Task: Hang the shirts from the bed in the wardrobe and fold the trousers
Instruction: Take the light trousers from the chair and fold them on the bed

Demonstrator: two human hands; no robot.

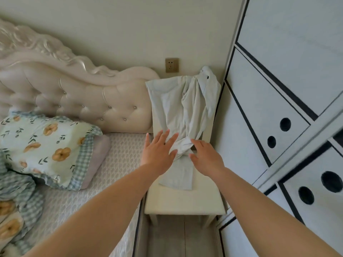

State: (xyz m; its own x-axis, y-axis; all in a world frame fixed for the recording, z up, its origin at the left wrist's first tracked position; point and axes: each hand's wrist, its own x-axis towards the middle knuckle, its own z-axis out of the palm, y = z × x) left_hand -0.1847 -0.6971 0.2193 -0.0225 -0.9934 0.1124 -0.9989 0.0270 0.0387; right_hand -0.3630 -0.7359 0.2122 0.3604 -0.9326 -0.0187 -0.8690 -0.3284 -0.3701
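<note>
— So, where's the pale garment?
— Draped down the back and seat of the cream chair, between the bed and the wardrobe. Soft, creased cloth, bunched at the middle. Shirt or trousers, I can't quite tell.
— And the hands?
— The left hand lies flat on the cloth, fingers spread. The right hand is relaxed too, fingertips at the bunched fold. Neither grips.

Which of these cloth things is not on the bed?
The plain pale garment, draped over the chair by the wardrobe; the flowered pillow and the checked quilt both lie on the bed.
</note>
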